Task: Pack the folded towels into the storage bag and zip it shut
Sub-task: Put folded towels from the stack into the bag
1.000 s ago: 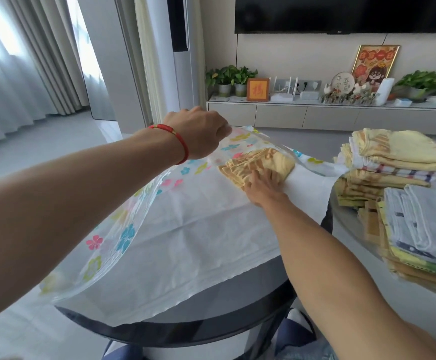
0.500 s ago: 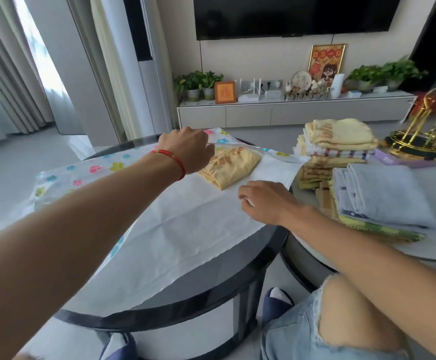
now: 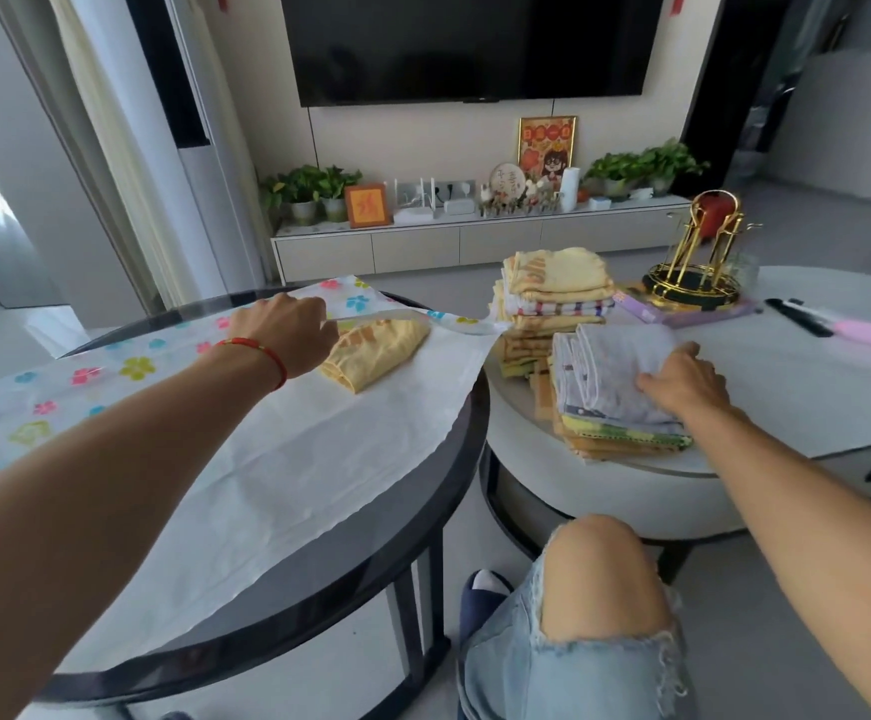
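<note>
Grey towel point(image 3: 615, 376) now under right hand point(image 3: 683, 383), open; left hand point(image 3: 288, 332) still pinching bag flap point(image 3: 355, 304).

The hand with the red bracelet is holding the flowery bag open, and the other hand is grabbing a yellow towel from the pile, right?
Almost. In the head view, the left hand with the red bracelet does hold the flower-printed plastic storage bag open, but the right hand rests on a folded grey towel atop the nearer pile, not a yellow one. A folded yellow towel already lies in the bag.

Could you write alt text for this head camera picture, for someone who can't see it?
A person's left hand holds open a flowered storage bag with one yellow towel inside, while the right hand rests on a grey towel atop a nearby stack.
</note>
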`<action>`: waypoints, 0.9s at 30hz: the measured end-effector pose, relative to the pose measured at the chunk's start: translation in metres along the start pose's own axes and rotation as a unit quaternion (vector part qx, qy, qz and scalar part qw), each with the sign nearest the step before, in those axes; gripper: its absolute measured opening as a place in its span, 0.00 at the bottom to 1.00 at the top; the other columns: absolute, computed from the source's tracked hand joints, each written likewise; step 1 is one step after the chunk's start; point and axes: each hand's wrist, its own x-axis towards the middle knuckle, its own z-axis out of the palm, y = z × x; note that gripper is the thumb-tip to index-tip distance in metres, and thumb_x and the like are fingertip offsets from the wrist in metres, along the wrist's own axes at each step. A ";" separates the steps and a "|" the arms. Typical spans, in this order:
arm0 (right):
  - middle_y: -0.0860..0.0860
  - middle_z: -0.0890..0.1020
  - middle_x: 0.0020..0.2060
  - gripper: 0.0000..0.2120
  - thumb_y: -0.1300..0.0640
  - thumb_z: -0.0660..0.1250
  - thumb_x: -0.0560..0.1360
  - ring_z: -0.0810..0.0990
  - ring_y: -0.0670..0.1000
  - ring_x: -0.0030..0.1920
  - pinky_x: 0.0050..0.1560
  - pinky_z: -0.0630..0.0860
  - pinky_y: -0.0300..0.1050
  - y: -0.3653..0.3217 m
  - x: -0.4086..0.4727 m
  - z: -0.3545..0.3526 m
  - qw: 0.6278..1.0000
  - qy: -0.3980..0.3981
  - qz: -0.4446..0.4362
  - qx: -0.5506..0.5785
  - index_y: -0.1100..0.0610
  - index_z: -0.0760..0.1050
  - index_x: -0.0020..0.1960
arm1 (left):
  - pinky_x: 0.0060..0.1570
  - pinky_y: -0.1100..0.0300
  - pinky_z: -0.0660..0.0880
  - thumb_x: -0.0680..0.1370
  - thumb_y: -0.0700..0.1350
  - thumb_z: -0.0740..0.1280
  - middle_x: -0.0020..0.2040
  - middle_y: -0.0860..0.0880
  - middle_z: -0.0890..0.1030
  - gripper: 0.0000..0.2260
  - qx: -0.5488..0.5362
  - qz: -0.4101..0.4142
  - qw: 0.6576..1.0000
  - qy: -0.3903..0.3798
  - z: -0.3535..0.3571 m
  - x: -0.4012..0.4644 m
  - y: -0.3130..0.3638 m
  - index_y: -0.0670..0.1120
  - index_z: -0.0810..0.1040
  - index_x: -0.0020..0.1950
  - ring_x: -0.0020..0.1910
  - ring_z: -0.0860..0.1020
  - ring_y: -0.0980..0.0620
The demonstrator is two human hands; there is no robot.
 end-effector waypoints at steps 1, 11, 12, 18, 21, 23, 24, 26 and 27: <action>0.68 0.74 0.68 0.38 0.46 0.74 0.75 0.75 0.69 0.67 0.62 0.74 0.58 0.001 0.003 -0.002 1.000 0.003 0.013 0.022 0.66 0.63 0.73 | 0.38 0.55 0.68 0.81 0.54 0.57 0.54 0.44 0.82 0.15 0.003 -0.002 1.000 0.001 0.001 0.001 -0.001 0.50 0.79 0.57 0.50 0.80 0.40; 0.61 0.83 0.61 0.20 0.63 0.71 0.74 0.84 0.60 0.54 0.43 0.83 0.53 -0.018 -0.017 -0.053 0.838 -0.272 0.008 0.473 0.58 0.75 0.65 | 0.41 0.52 0.72 0.74 0.47 0.67 0.51 0.43 0.78 0.14 0.003 -0.067 0.997 -0.030 -0.012 0.005 -0.019 0.48 0.78 0.59 0.48 0.79 0.38; 0.59 0.84 0.61 0.22 0.64 0.69 0.75 0.85 0.59 0.55 0.42 0.84 0.53 -0.021 -0.028 -0.059 0.810 -0.300 -0.022 0.503 0.56 0.75 0.68 | 0.41 0.52 0.73 0.74 0.47 0.67 0.49 0.44 0.77 0.14 0.011 -0.079 0.996 -0.048 -0.017 0.005 -0.024 0.48 0.78 0.59 0.47 0.78 0.39; 0.58 0.88 0.51 0.19 0.61 0.73 0.66 0.88 0.59 0.47 0.41 0.85 0.53 -0.049 -0.102 -0.060 0.715 -0.466 -0.134 0.503 0.54 0.86 0.57 | 0.49 0.51 0.77 0.76 0.52 0.66 0.54 0.42 0.78 0.15 -0.038 -0.112 0.986 -0.119 -0.043 0.003 -0.044 0.47 0.80 0.59 0.50 0.77 0.39; 0.60 0.87 0.55 0.20 0.58 0.79 0.64 0.88 0.60 0.50 0.44 0.85 0.53 -0.085 -0.142 -0.015 0.673 -0.569 -0.128 0.454 0.57 0.87 0.56 | 0.48 0.53 0.74 0.79 0.55 0.60 0.52 0.42 0.75 0.17 -0.072 -0.129 0.982 -0.119 -0.050 0.002 -0.048 0.46 0.79 0.60 0.48 0.75 0.41; 0.62 0.85 0.59 0.22 0.59 0.77 0.69 0.86 0.61 0.55 0.50 0.84 0.53 -0.118 -0.169 0.026 0.659 -0.621 -0.127 0.405 0.62 0.83 0.63 | 0.45 0.55 0.71 0.81 0.57 0.57 0.53 0.41 0.76 0.19 -0.101 -0.136 0.980 -0.107 -0.051 0.000 -0.050 0.46 0.79 0.61 0.46 0.74 0.41; 0.63 0.85 0.59 0.22 0.59 0.75 0.72 0.86 0.61 0.55 0.50 0.84 0.52 -0.137 -0.180 0.047 0.661 -0.629 -0.125 0.391 0.63 0.81 0.65 | 0.44 0.55 0.70 0.81 0.57 0.57 0.54 0.41 0.77 0.20 -0.107 -0.134 0.980 -0.097 -0.052 -0.001 -0.051 0.45 0.79 0.61 0.45 0.73 0.41; 0.61 0.87 0.51 0.18 0.59 0.71 0.74 0.88 0.59 0.49 0.44 0.84 0.50 -0.174 -0.196 0.086 0.669 -0.620 -0.091 0.400 0.65 0.79 0.62 | 0.42 0.56 0.70 0.82 0.57 0.56 0.54 0.41 0.78 0.20 -0.105 -0.127 0.983 -0.081 -0.052 -0.003 -0.053 0.46 0.79 0.62 0.43 0.74 0.41; 0.61 0.88 0.47 0.14 0.60 0.69 0.76 0.88 0.58 0.45 0.41 0.84 0.50 -0.192 -0.202 0.103 0.667 -0.609 -0.060 0.426 0.64 0.80 0.59 | 0.42 0.55 0.70 0.82 0.57 0.56 0.53 0.41 0.78 0.20 -0.104 -0.125 0.984 -0.077 -0.052 -0.004 -0.054 0.45 0.79 0.61 0.42 0.74 0.41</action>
